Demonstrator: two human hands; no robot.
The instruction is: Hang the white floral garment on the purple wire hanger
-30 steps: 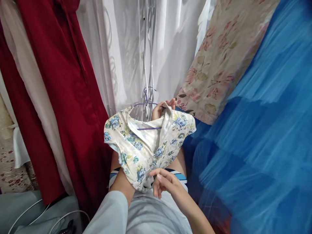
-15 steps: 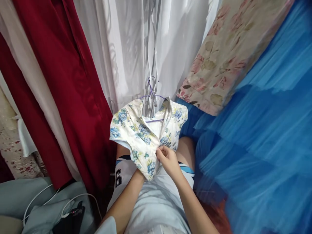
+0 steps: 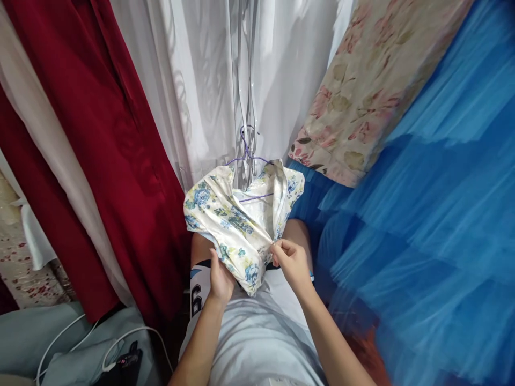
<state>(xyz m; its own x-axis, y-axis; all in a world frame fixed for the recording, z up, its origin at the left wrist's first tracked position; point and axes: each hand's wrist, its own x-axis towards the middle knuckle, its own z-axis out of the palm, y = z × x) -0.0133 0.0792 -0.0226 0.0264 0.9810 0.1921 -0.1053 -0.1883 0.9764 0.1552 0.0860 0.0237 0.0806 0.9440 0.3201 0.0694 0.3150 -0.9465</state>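
A small cream dress with blue flowers (image 3: pixel 233 220) hangs on a purple wire hanger (image 3: pixel 246 155) over my lap. My left hand (image 3: pixel 220 279) grips the lower left part of the dress, fingers wrapped under the cloth. My right hand (image 3: pixel 290 261) pinches the dress at its open back seam, where a zipper seems to run, thumb and finger pressed together. The hanger's hook rises between thin grey ribbons (image 3: pixel 245 80) in front of a white curtain.
A dark red garment (image 3: pixel 100 134) hangs at the left and white sheer cloth (image 3: pixel 193 80) behind. A floral beige fabric (image 3: pixel 374 80) and a big blue tulle skirt (image 3: pixel 434 225) fill the right. White cables and a dark device (image 3: pixel 120 362) lie at the lower left.
My left hand came off the hanger top and now grips the dress's lower left. My right hand closed on the seam and shifted slightly right. The dress turned a little.
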